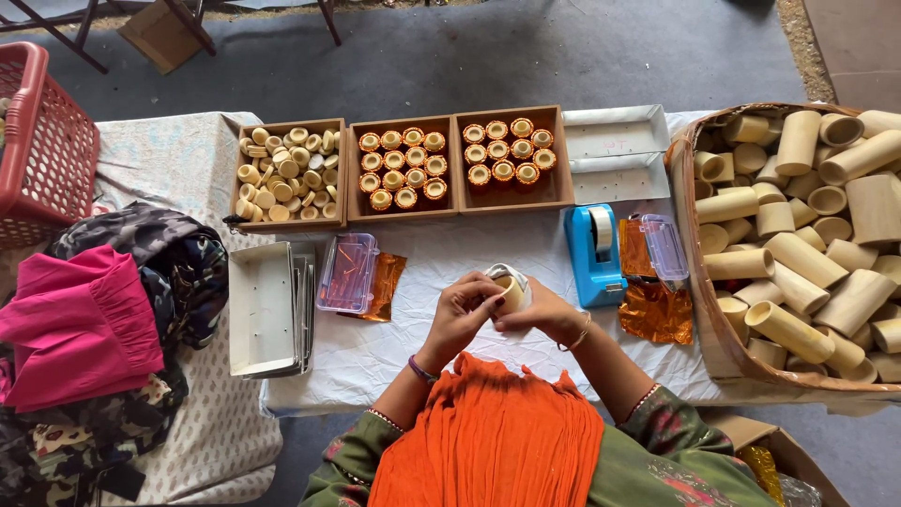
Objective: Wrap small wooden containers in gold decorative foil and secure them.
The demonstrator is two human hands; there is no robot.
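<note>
I see a small bamboo cup (510, 291), prob. with white wrap on it, held over the table's (450, 253) near edge, mid-width. Left hand (462, 314) and right hand (544, 314) both closed round it. Blue tape dispenser (593, 255) just right; cup basket (694, 282) at right edge.

Both hands (507, 305) together, fingers (488, 299) curled.

Soft, even daylight, faint shadows, sharp focus, slight wide-angle bending at edges.
</note>
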